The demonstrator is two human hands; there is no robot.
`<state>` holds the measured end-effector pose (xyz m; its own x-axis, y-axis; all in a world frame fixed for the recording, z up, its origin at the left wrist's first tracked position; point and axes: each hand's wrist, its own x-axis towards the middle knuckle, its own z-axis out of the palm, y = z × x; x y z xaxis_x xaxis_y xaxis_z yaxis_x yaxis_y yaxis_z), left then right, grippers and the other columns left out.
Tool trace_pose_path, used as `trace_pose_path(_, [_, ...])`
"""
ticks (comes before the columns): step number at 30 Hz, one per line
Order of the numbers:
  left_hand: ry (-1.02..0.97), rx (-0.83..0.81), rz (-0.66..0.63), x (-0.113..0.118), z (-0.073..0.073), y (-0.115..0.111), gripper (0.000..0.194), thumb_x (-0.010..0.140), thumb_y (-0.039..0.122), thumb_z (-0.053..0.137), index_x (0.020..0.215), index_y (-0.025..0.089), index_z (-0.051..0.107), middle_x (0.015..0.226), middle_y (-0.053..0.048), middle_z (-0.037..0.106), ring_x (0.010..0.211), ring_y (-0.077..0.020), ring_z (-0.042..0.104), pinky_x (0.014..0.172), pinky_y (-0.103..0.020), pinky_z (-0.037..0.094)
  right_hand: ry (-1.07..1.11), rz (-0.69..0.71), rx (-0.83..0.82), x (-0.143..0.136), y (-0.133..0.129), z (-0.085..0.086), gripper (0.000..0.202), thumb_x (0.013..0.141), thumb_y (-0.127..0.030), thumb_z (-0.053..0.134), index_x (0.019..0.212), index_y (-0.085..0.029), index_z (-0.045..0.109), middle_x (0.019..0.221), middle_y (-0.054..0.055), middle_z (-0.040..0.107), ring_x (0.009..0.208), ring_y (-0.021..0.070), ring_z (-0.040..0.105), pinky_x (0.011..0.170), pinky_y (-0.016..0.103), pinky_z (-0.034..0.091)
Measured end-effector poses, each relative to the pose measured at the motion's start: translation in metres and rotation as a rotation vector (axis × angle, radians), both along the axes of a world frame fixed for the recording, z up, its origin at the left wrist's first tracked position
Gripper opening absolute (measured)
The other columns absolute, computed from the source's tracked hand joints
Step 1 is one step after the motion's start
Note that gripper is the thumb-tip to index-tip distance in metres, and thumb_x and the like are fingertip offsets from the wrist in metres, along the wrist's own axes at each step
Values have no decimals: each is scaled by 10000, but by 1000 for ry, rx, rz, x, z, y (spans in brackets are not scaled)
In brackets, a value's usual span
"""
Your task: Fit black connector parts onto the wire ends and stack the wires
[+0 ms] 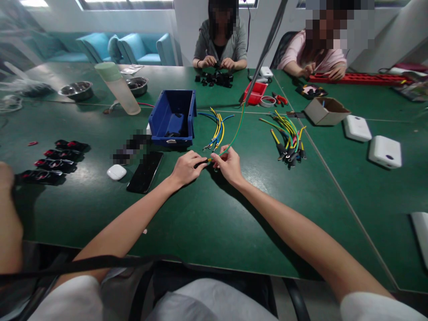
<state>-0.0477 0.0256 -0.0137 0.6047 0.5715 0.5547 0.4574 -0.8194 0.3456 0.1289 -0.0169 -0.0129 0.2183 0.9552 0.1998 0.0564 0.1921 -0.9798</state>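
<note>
My left hand (190, 167) is closed, fingers pinching a small black sleeve (201, 163) at the end of a wire. Just beside it, my right hand (229, 164) pinches a thin green-and-yellow wire (238, 129) that curves up and away from my fingers. The two hands nearly meet above the green table; the exact joint between sleeve and wire is partly hidden by fingers. Beyond them lies a bunch of yellow and blue wires (220, 127) with metal end lugs. To the right lies a bundle of yellow and green wires (288, 133) with black-covered ends.
A blue bin (172, 138) with black pieces stands beyond my left hand. Left of it are a phone (145, 173), a white case (116, 172) and a bottle (125, 96). A cardboard box (323, 115) and white boxes (384, 151) stand right. Two people work opposite.
</note>
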Motion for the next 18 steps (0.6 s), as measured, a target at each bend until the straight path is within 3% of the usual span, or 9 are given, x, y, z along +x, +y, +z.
trace_pose_path(18, [-9, 8, -14, 0, 1, 0, 187, 865, 270, 605, 990, 168, 698, 853, -70, 666, 805, -177, 584, 744, -316, 488, -11, 10, 4, 0, 0, -1, 286, 782, -431, 644, 826, -216, 461, 591, -35, 603, 479, 157, 606, 457, 245, 440])
